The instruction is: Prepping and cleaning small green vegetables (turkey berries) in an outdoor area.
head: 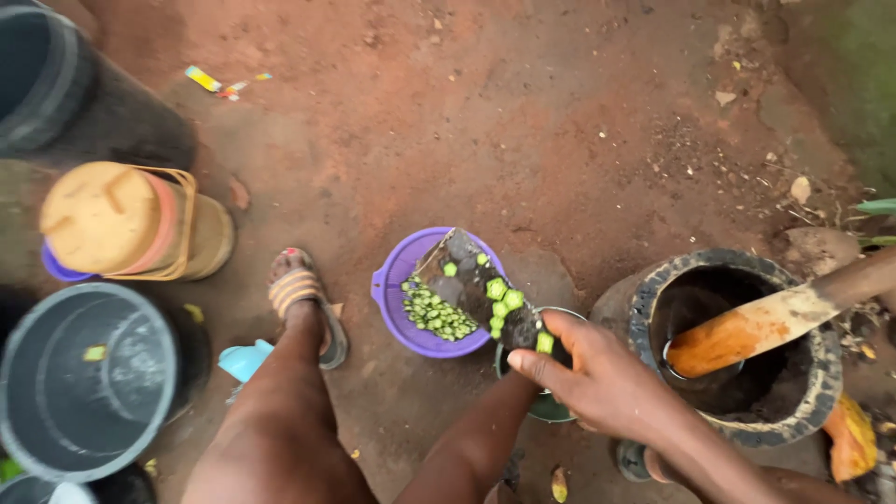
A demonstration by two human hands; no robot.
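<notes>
Board point(467, 280) w/ okra point(504, 301) under right hand point(602, 378)

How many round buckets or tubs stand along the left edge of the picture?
3: a dark tub at top left, a grey plastic bucket lower left, and a sliver of another at the bottom corner; more may be out of frame.

A hand point(611, 383) tilts a board point(471, 285) over a purple bowl point(397, 313).
</notes>
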